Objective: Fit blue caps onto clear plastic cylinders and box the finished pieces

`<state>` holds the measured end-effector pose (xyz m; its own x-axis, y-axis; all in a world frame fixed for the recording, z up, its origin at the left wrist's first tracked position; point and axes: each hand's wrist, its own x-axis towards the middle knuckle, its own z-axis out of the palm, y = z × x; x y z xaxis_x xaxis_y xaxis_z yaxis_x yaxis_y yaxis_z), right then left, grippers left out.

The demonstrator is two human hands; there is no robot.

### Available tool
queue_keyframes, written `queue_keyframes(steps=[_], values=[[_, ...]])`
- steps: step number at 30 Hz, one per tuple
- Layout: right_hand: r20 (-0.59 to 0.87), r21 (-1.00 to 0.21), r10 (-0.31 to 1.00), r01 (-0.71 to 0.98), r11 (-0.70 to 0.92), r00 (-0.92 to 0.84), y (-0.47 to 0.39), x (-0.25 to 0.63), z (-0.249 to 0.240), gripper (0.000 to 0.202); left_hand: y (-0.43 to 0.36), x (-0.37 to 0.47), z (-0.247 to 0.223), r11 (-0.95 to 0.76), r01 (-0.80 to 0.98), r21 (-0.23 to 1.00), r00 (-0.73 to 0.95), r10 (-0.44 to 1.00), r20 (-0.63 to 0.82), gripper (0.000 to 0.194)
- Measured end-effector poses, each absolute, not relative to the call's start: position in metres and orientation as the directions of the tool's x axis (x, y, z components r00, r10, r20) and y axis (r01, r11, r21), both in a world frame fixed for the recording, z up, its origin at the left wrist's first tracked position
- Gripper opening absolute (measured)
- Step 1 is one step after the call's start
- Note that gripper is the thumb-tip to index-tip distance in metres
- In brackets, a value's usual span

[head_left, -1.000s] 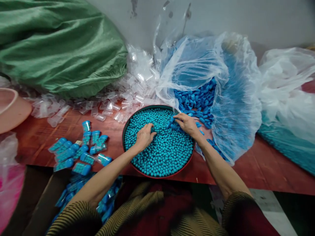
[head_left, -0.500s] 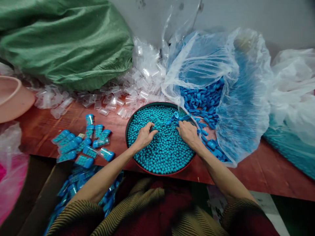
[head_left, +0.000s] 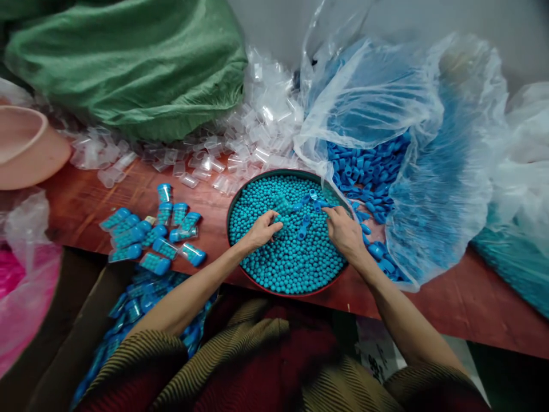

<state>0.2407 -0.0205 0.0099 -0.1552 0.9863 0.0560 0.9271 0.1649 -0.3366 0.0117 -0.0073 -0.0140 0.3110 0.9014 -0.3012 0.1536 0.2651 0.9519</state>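
Turquoise beads (head_left: 291,269) fill round tray (head_left: 297,294); my left hand (head_left: 262,230) curls over them, my right hand (head_left: 345,233) beside blue caps (head_left: 303,228) on the beads. Can't tell either grip's closure.

we see small, round, teal beads (head_left: 295,257) filling the round tray (head_left: 295,294) in a loose layer. left of the tray's middle, we see a clear vial (head_left: 281,204) of beads, tilted. glossy blue caps (head_left: 302,228) lie scattered on the tray's right half.
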Motion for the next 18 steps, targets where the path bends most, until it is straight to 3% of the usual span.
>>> queue_keyframes(steps=[2, 4, 8, 10, 13, 15, 18], values=[[0.063, -0.182, 0.91, 0.892, 0.415, -0.41, -0.026, 0.234, 0.013, 0.035, -0.009, 0.011, -0.012, 0.276, 0.134, 0.952, 0.315, 0.899, -0.305, 0.023], [-0.002, -0.106, 0.808, 0.804, 0.585, -0.589, -0.029, 0.224, 0.014, 0.031, -0.01, 0.011, -0.009, 0.283, 0.117, 0.952, 0.333, 0.892, -0.306, 0.026], [-0.083, -0.023, 0.807, 0.811, 0.585, -0.585, -0.025, 0.211, 0.01, 0.02, -0.012, 0.01, -0.009, 0.283, 0.134, 0.95, 0.363, 0.878, -0.313, 0.027], [-0.063, -0.073, 0.877, 0.878, 0.473, -0.477, -0.022, 0.21, 0.009, 0.019, -0.012, 0.008, -0.009, 0.285, 0.161, 0.945, 0.377, 0.867, -0.325, 0.024], [0.069, -0.323, 0.93, 0.873, 0.364, -0.362, -0.019, 0.206, 0.01, 0.028, -0.012, 0.008, -0.01, 0.244, 0.185, 0.952, 0.396, 0.868, -0.3, 0.022], [0.139, -0.466, 0.917, 0.792, 0.394, -0.374, -0.018, 0.199, 0.01, 0.032, -0.013, 0.009, -0.01, 0.197, 0.192, 0.961, 0.402, 0.878, -0.26, 0.023], [0.066, -0.51, 0.892, 0.753, 0.416, -0.448, -0.019, 0.195, 0.012, 0.032, -0.015, 0.009, -0.009, 0.174, 0.204, 0.963, 0.429, 0.869, -0.248, 0.023]])
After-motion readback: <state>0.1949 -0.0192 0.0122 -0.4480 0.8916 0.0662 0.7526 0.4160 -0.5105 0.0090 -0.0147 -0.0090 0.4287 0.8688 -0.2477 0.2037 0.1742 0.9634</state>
